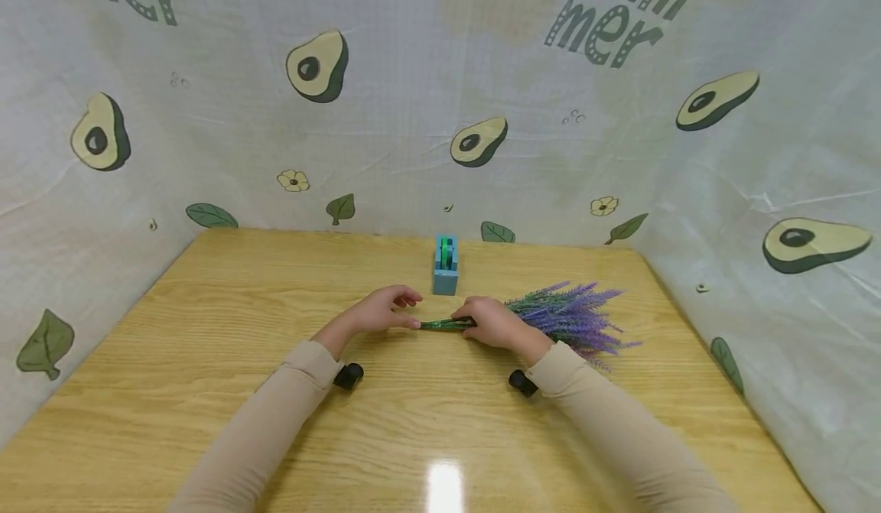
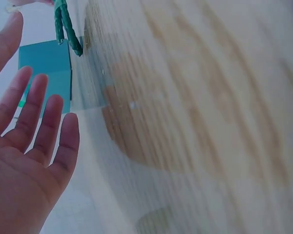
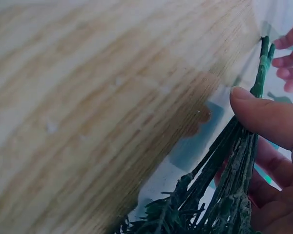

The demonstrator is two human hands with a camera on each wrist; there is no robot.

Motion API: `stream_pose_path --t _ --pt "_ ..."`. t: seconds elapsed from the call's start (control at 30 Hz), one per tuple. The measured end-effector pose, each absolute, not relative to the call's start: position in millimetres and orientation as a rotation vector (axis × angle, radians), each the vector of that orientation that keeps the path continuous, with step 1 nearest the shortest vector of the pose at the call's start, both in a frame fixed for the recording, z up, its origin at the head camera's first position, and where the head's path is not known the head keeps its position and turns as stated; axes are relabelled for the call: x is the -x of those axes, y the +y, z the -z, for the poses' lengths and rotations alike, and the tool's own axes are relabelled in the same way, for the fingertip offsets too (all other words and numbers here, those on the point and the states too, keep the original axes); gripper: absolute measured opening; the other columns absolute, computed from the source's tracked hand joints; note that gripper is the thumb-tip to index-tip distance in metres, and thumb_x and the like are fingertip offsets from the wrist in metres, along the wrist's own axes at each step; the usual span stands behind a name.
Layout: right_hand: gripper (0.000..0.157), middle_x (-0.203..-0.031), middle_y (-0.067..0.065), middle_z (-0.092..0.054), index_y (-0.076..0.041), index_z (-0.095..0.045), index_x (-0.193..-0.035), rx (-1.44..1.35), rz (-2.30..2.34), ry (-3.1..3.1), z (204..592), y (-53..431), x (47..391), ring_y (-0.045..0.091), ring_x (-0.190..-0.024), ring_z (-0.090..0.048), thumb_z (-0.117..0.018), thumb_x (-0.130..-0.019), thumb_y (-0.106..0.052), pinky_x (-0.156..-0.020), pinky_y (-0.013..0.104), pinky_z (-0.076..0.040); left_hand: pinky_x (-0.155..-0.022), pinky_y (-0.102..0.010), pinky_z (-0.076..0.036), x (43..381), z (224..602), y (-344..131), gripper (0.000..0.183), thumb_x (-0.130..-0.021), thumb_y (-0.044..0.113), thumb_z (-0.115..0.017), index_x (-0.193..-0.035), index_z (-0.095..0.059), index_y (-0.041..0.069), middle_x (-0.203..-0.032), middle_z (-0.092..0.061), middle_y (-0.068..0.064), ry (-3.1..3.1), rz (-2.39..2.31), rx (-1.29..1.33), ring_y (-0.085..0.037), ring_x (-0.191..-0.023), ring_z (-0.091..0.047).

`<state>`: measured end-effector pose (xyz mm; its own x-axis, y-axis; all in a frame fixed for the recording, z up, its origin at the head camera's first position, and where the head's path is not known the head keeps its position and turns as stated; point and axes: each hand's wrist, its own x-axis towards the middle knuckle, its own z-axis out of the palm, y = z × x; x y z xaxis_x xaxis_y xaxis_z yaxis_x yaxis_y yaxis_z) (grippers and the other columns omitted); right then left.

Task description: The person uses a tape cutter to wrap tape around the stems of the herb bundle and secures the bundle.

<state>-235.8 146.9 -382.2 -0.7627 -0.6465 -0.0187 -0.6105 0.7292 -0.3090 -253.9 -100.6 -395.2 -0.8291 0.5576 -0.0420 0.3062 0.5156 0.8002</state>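
Observation:
A bunch of artificial lavender [image 1: 571,318] lies with its purple heads to the right and its green stems [image 1: 440,325] pointing left. My right hand [image 1: 490,322] grips the stems, thumb on one side and fingers round the other, as the right wrist view shows. A lighter green band [image 3: 264,62] wraps the stems near their ends. Beside the stem tips is my left hand [image 1: 382,310], fingers loosely spread and nothing held; its palm [image 2: 19,180] shows in the left wrist view. Just behind the stems stands a blue tape dispenser [image 1: 445,282] with a green roll [image 1: 445,253].
The wooden table [image 1: 385,436] runs back to a pale curtain [image 1: 399,138] printed with avocados and leaves, which also closes both sides. A dark wrist camera [image 1: 349,377] sits under the left sleeve, another camera [image 1: 523,383] under the right.

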Motion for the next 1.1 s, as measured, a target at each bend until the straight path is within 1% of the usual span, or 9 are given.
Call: stream_pose_path --t 0.27,0.37,0.47,0.53,0.67,0.77,0.9,1.03,1.1 --pt "0.039 -0.106 0.011 -0.06 -0.002 -0.063 -0.118 1.027 0.472 2.777 373.5 145.4 234.3 0.024 -0.094 -0.059 -0.072 -0.082 -0.012 -0.077 0.036 -0.049 -0.093 -0.043 -0.041 251.8 395.5 -107.8 0.047 -0.085 0.018 -0.07 -0.125 -0.053 0.0 -0.121 -0.053 -0.013 2.496 -1.256 -0.7 -0.029 -0.112 -0.047" --pt "0.039 -0.109 0.013 -0.059 -0.001 -0.062 -0.119 1.04 0.507 2.773 364.8 148.0 231.5 0.028 -0.097 -0.058 -0.072 -0.083 -0.012 -0.078 0.039 -0.049 -0.094 -0.045 -0.04 249.7 391.1 -112.5 0.047 -0.086 0.016 -0.069 -0.126 -0.052 0.0 -0.122 -0.053 -0.014 2.512 -1.261 -0.71 -0.03 -0.112 -0.046" --pt "0.039 -0.112 0.012 -0.059 -0.003 -0.062 -0.119 1.056 0.535 2.798 354.9 153.3 228.1 0.029 -0.1 -0.057 -0.071 -0.084 -0.014 -0.081 0.041 -0.048 -0.095 -0.047 -0.038 246.8 385.0 -118.0 0.048 -0.086 0.018 -0.069 -0.127 -0.052 0.0 -0.122 -0.053 -0.016 2.545 -1.268 -0.727 -0.032 -0.113 -0.046" --pt "0.038 -0.114 0.011 -0.059 -0.005 -0.062 -0.119 1.073 0.545 2.837 348.5 158.1 225.6 0.028 -0.104 -0.056 -0.071 -0.084 -0.017 -0.084 0.043 -0.047 -0.096 -0.048 -0.037 244.0 380.1 -122.6 0.049 -0.086 0.02 -0.069 -0.127 -0.052 0.001 -0.123 -0.052 -0.017 2.582 -1.269 -0.749 -0.034 -0.113 -0.045" --pt "0.04 -0.119 0.009 -0.059 -0.008 -0.061 -0.121 1.065 0.578 2.919 338.0 170.7 219.3 0.028 -0.111 -0.053 -0.069 -0.086 -0.024 -0.091 0.045 -0.044 -0.096 -0.049 -0.036 235.5 369.4 -133.2 0.051 -0.085 0.026 -0.07 -0.127 -0.053 0.003 -0.124 -0.053 -0.015 2.683 -1.239 -0.765 -0.032 -0.114 -0.046" --pt "0.047 -0.124 0.011 -0.057 -0.007 -0.058 -0.125 1.028 0.599 2.968 332.6 182.4 212.9 0.03 -0.116 -0.05 -0.068 -0.086 -0.03 -0.094 0.047 -0.041 -0.096 -0.049 -0.036 228.6 362.8 -143.0 0.053 -0.085 0.03 -0.07 -0.127 -0.053 0.004 -0.124 -0.053 -0.015 2.76 -1.202 -0.761 -0.031 -0.114 -0.045" --pt "0.053 -0.127 0.014 -0.054 -0.007 -0.057 -0.127 0.987 0.603 3.049 329.9 200.2 203.8 0.033 -0.118 -0.048 -0.069 -0.084 -0.036 -0.095 0.051 -0.039 -0.094 -0.051 -0.037 219.2 355.9 -160.1 0.056 -0.085 0.035 -0.068 -0.129 -0.052 0.004 -0.126 -0.051 -0.017 2.852 -1.169 -0.727 -0.034 -0.115 -0.044" --pt "0.055 -0.125 0.014 -0.055 -0.006 -0.058 -0.125 0.963 0.589 3.141 330.3 219.4 196.1 0.035 -0.116 -0.049 -0.069 -0.083 -0.039 -0.094 0.053 -0.038 -0.093 -0.053 -0.037 211.0 351.5 -179.7 0.058 -0.085 0.041 -0.066 -0.129 -0.052 0.006 -0.128 -0.049 -0.015 2.929 -1.142 -0.653 -0.036 -0.116 -0.042" --pt "0.056 -0.124 0.015 -0.056 -0.005 -0.058 -0.125 0.953 0.582 3.169 331.5 228.0 193.1 0.035 -0.116 -0.049 -0.069 -0.083 -0.04 -0.094 0.053 -0.038 -0.094 -0.055 -0.035 207.2 350.7 -190.4 0.059 -0.086 0.043 -0.065 -0.129 -0.052 0.005 -0.129 -0.048 -0.015 2.968 -1.124 -0.618 -0.037 -0.118 -0.04"
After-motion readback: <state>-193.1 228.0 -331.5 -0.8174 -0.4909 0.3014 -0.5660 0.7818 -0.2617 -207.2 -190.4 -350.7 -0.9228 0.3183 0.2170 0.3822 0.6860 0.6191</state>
